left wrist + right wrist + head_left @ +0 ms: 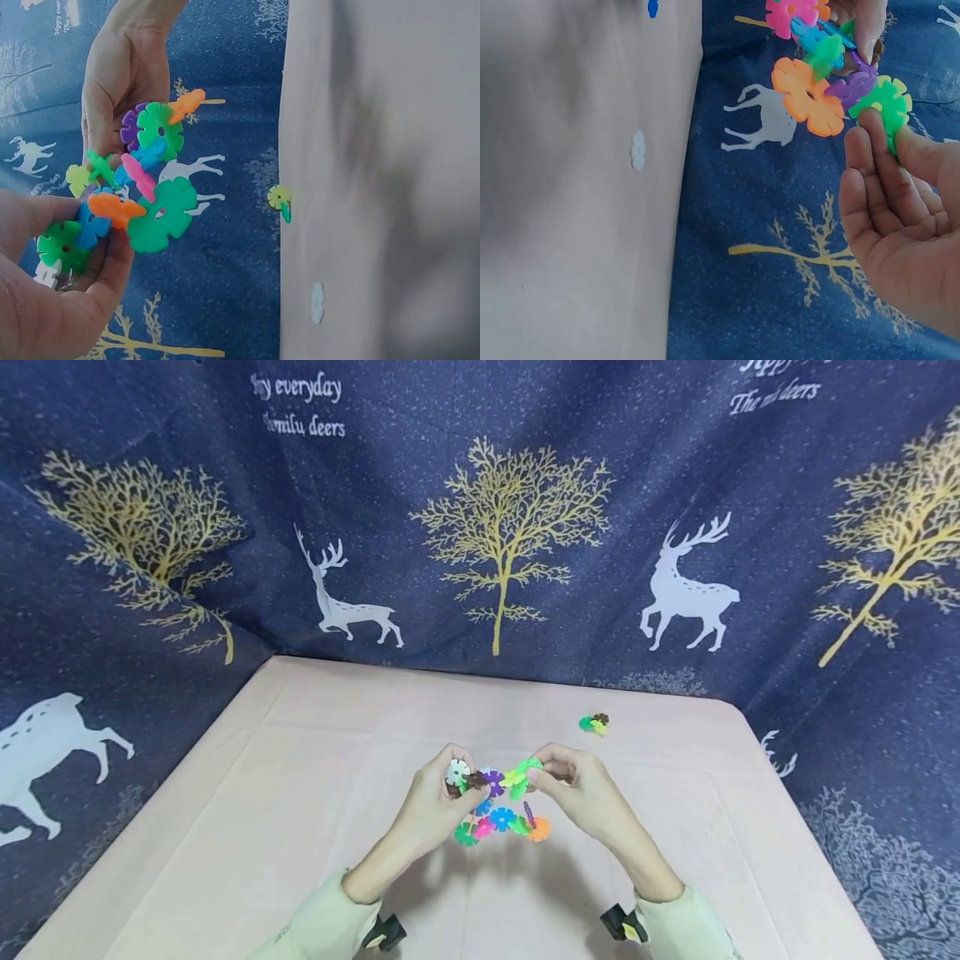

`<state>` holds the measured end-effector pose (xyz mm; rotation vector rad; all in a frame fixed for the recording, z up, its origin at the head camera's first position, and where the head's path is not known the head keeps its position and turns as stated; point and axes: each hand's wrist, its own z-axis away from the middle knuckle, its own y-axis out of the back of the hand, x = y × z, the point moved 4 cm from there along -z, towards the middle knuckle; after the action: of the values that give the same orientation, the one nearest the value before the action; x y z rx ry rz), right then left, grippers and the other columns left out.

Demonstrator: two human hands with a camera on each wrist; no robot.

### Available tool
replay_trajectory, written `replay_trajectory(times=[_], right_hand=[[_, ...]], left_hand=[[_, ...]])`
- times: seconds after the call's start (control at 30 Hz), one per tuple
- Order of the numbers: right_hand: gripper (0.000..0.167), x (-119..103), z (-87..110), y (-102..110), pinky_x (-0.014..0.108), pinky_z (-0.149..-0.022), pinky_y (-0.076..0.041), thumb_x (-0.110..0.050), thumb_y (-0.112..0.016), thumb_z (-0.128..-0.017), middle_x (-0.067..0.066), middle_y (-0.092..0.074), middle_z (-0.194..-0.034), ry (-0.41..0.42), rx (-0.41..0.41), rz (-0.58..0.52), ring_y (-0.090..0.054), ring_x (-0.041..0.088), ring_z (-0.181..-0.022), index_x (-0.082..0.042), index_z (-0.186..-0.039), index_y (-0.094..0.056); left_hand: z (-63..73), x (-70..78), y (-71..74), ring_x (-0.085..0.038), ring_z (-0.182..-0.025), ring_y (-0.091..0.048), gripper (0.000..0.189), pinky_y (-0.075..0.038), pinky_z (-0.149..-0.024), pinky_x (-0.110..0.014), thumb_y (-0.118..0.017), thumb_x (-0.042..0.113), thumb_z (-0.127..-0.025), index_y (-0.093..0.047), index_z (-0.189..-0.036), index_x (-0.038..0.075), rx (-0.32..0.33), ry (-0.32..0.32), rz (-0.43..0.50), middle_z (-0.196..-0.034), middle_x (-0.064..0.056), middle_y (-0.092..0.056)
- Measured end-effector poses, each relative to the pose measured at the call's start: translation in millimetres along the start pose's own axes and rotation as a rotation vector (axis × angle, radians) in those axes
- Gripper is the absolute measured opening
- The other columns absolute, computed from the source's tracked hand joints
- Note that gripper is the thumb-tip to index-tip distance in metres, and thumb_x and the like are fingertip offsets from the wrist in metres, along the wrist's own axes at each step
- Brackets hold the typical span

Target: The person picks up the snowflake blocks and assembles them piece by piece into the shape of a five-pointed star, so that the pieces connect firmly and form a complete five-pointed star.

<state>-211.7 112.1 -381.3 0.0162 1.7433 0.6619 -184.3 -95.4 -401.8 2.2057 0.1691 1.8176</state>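
Observation:
Between both hands hangs a loose ring of linked, notched plastic flower discs in several colours, with a blue disc (502,819) and an orange disc (538,829) along its lower side. My left hand (437,806) grips its left end, where a white disc (457,772) shows by the fingers. On the other side, my right hand (577,789) pinches a bright green disc (891,105) between thumb and fingers; a purple disc (853,90) sits beside it. In the left wrist view a large green disc (161,217) hangs lowest. Fingers hide some of the joints.
A small cluster of green, yellow and brown discs (595,724) lies on the pink-covered table (330,727), behind and right of the hands. A white disc (637,150) lies on the cloth in the wrist views. A dark blue curtain (495,410) with deer and trees hangs behind.

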Motion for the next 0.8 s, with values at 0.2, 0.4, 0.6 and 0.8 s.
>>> replay_trajectory(times=[0.2, 0.4, 0.6, 0.8], right_hand=[[0.005, -4, -0.9, 5, 0.036, -0.082, -0.055, -0.017, -0.066, -0.098, -0.003, -0.073, -0.086, 0.045, -0.04, 0.044, -0.071, 0.016, -0.084, -0.014, -0.1, -0.069], [0.005, -4, -4.4, 4, 0.034, -0.074, -0.055, -0.02, -0.065, -0.098, -0.005, -0.071, -0.082, 0.102, -0.08, 0.104, -0.068, 0.012, -0.079, -0.017, -0.099, -0.07], [0.007, -2, -8.4, -5, 0.03, -0.069, -0.053, -0.02, -0.066, -0.098, -0.003, -0.07, -0.081, 0.137, -0.142, 0.11, -0.065, 0.013, -0.075, -0.015, -0.097, -0.07], [0.005, -7, -10.8, -13, 0.03, -0.069, -0.052, -0.018, -0.066, -0.098, -0.005, -0.069, -0.078, 0.179, -0.237, 0.119, -0.065, 0.012, -0.07, -0.015, -0.097, -0.07]], left_hand=[[0.6, -1.6, -0.1, -0.012, -0.057, -0.058, 0.024, -0.05, -0.052, -0.026, -0.075, 0.006, -0.087, -0.054, -0.096, 0.012, -0.051, 0.003, -0.02, -0.082, -0.004, -0.064], [3.4, -5.5, 0.9, -0.017, -0.057, -0.064, 0.023, -0.054, -0.054, -0.029, -0.078, 0.015, -0.087, -0.059, -0.099, 0.014, -0.133, -0.003, -0.031, -0.092, -0.006, -0.068], [5.4, -12.3, 6.3, -0.011, -0.081, -0.067, 0.022, -0.055, -0.078, -0.036, -0.08, 0.024, -0.086, -0.066, -0.101, 0.017, -0.187, -0.048, -0.118, -0.1, 0.003, -0.069], [9.5, -18.0, 10.2, -0.01, -0.099, -0.065, 0.037, -0.049, -0.091, -0.043, -0.082, 0.032, -0.084, -0.067, -0.114, 0.017, -0.272, -0.063, -0.173, -0.104, 0.008, -0.071]])
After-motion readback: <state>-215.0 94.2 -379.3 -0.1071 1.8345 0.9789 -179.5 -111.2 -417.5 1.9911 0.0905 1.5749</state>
